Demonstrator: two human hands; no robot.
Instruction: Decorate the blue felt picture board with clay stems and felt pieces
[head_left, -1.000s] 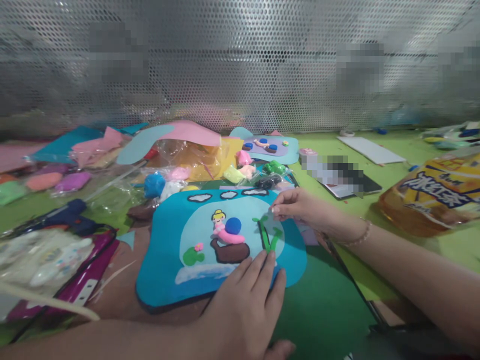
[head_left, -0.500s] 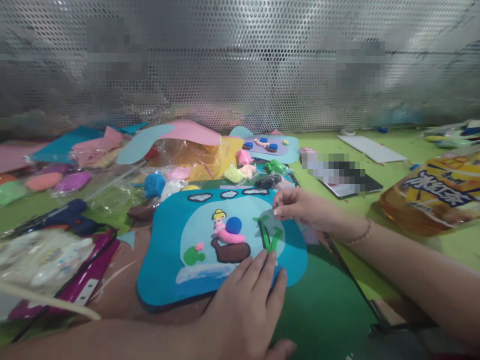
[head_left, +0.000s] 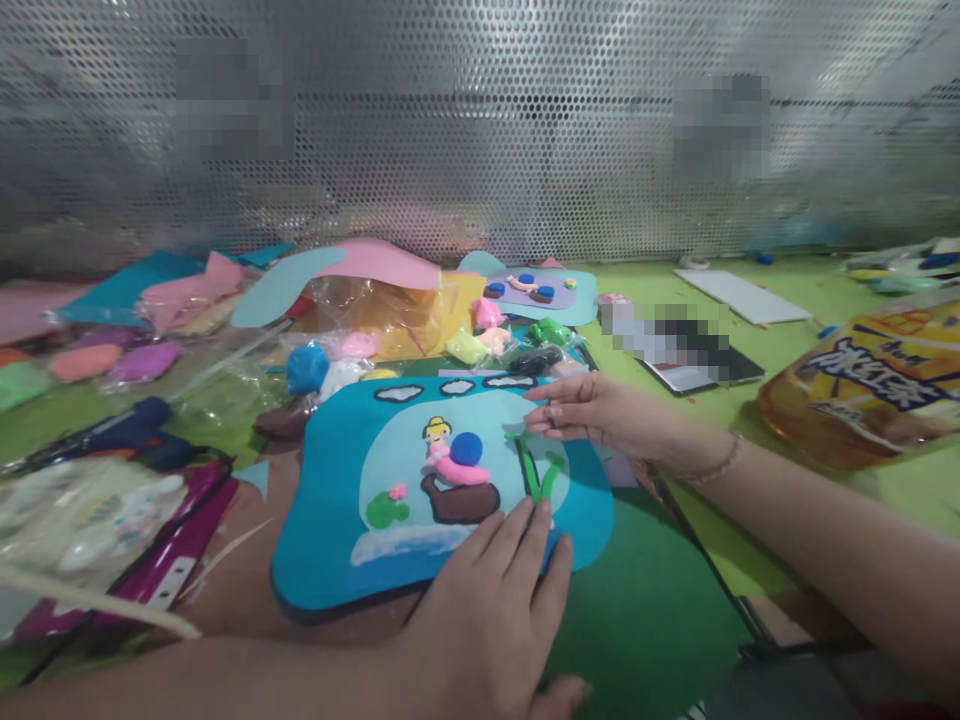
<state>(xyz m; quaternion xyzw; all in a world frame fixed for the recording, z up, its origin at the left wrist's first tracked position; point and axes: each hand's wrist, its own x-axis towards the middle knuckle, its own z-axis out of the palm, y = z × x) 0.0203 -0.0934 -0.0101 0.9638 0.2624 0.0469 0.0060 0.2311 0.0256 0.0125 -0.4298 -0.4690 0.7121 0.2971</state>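
Perforated metal sheeting (head_left: 480,120) fills the top of the frame, beyond a green table (head_left: 829,290). At centre I see a blue picture board (head_left: 319,520); the left hand (head_left: 502,590) lies flat, fingers extended, over its lower edge. Near its green stalks (head_left: 529,470), the right hand (head_left: 592,410) has curved fingers; whether they pinch anything, I can't tell.

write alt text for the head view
Left hand on the lower edge of a blue craft picture, right hand near the tops of its green stems; a pink figure sits left of them, and coloured lumps lie behind.
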